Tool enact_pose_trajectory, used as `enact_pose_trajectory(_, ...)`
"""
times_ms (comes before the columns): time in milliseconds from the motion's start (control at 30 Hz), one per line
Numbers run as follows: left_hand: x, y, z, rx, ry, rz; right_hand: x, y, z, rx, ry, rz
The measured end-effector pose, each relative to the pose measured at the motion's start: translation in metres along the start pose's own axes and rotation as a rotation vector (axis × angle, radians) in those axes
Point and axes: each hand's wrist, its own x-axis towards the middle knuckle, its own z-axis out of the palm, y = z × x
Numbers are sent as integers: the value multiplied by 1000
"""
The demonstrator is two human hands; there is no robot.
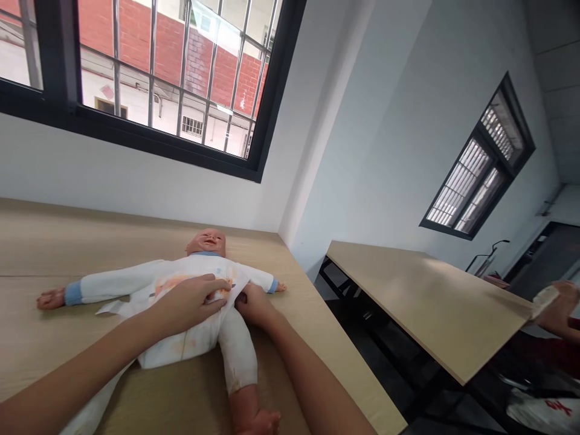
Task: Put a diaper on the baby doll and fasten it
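Softly, our left hand point(190, 300) rests open on the doll's point(206, 241) limp gown point(181, 344); our right hand's point(256, 305) fingers point(243, 295) tuck under its flap point(238, 289), the easiest hold.

Lg window point(136, 78) w/ blk frame + metal bars is letting daylight into rm; red brick bldg point(217, 60) showing outside. White wall point(136, 181) is rising behind pale wood-top table point(45, 241), meeting 2nd wall point(385, 121) at corner. Smaller blk-framed window point(475, 169) w/ slatted panes is sitting high on 2nd wall. 2nd wood-top table point(421, 302) on blk metal legs point(335, 278) is standing nearby. Grey ceiling panels point(557, 60) showing top R; dark doorway point(548, 254) is opening far R.
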Motion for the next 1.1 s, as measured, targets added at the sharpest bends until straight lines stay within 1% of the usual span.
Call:
enact_pose_trajectory(100, 0, 0, 0, 5, -3, 1, 0, 6, -5, 49, -45, 6)
enact_pose_trajectory(300, 0, 0, -1, -1, -13, 7, 1, 13, -14, 79, -76, 25)
enact_pose_trajectory(400, 1, 0, -1, 0, -28, 2, 4, 14, -11, 67, -102, 45)
enact_pose_trajectory(600, 1, -2, 0, 2, -40, -5, 13, 16, -1, 57, -97, 129)
enact_pose_trajectory(700, 1, -2, -1, 1, -44, -2, 14, 20, -3, 119, -132, 143)
enact_pose_trajectory(867, 0, 2, -3, -8, -24, -6, 12, 27, -9, 294, -192, 177)
enact_pose_trajectory(1100, 1, 1, -4, -27, -47, -21, 10, 33, -12, 490, -150, 253)
